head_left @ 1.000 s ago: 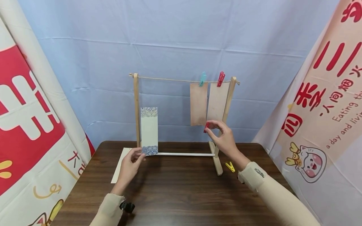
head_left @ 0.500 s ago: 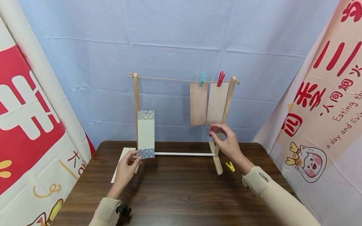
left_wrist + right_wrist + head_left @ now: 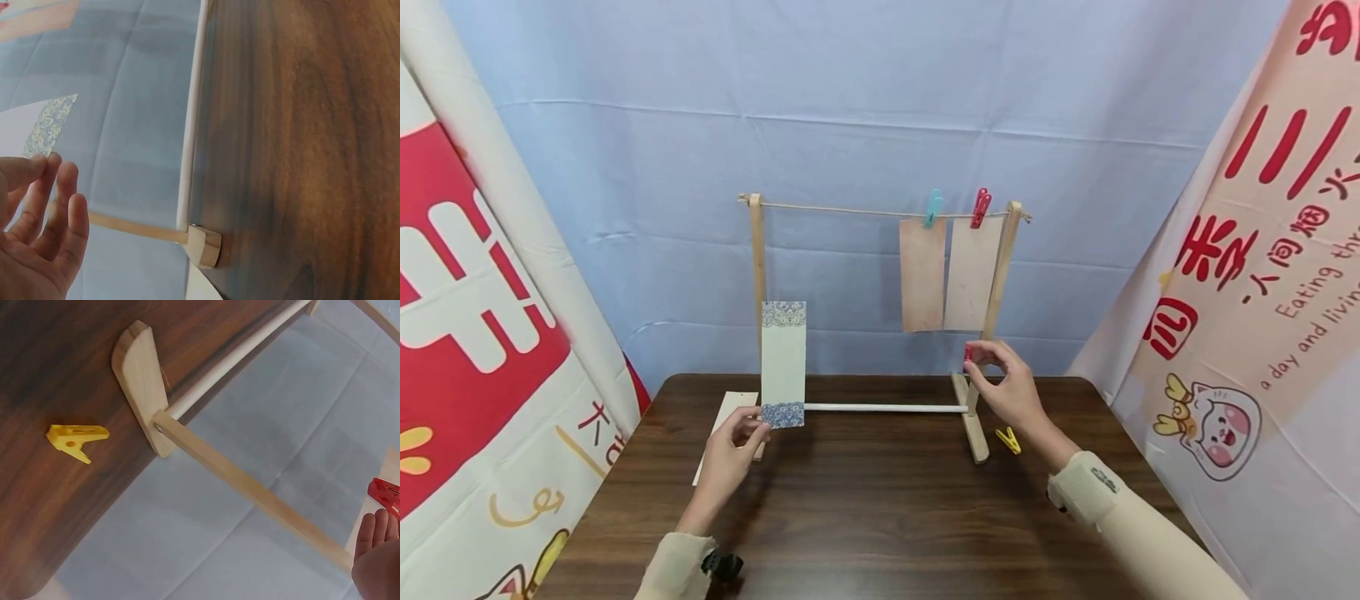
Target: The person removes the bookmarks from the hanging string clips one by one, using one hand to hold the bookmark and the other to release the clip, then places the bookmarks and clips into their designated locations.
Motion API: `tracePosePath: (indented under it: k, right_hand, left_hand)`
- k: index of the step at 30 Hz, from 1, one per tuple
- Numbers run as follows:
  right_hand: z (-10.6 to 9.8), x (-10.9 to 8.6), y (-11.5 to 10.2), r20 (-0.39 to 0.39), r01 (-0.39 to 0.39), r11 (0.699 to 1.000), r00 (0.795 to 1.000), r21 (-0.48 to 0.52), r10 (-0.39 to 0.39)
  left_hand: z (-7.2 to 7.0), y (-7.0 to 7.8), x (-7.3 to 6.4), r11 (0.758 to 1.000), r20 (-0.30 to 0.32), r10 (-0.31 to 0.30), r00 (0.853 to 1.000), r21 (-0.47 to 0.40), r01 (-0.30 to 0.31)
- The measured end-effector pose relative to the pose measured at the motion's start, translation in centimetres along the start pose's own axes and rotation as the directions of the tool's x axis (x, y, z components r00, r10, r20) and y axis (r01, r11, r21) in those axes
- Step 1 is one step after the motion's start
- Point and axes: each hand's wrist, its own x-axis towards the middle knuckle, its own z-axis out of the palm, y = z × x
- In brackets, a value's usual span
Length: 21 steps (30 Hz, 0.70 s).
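Note:
My left hand [image 3: 730, 450] pinches the lower left corner of a white card [image 3: 783, 358] with blue lace-pattern bands at both ends, held upright before the rack's left post. In the left wrist view, thumb and fingertip meet at the card's patterned edge [image 3: 50, 128]. My right hand [image 3: 1011, 387] pinches a red clothespin [image 3: 386, 495] near the right post, below the hanging cards. From the rack's string hang a pinkish card [image 3: 922, 275] under a teal clothespin [image 3: 933, 208] and a paler card [image 3: 973, 275] under another red clothespin [image 3: 981, 208].
The wooden rack [image 3: 757, 275] stands at the table's back, with a white rod [image 3: 880, 408] joining its feet. A yellow clothespin [image 3: 1008, 440] lies right of the right foot. Another white card [image 3: 727, 417] lies on the table [image 3: 865, 500] behind my left hand. Cloth hangs around.
My left hand has moved slightly left and down with the lace-pattern card. The right hand, holding the red clothespin, has moved right and down, away from the hanging cards.

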Motion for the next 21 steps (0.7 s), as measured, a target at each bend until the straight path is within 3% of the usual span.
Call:
tracePosePath:
  k: [11,21]
  right_hand:
    - [-0.5,-2.0,4.4,-0.024,-0.026,0.997,0.999,-0.074,0.024]
    - [-1.5,-3.5,6.0,-0.024,-0.057,0.996,0.998,-0.068,0.055]
  left_hand:
    - [-0.9,-0.4,-0.8,0.999,0.031,-0.030,0.999,0.034,0.029]
    - [-2.2,-1.1,-1.6,0.990,0.016,-0.049,0.999,0.134,0.046]
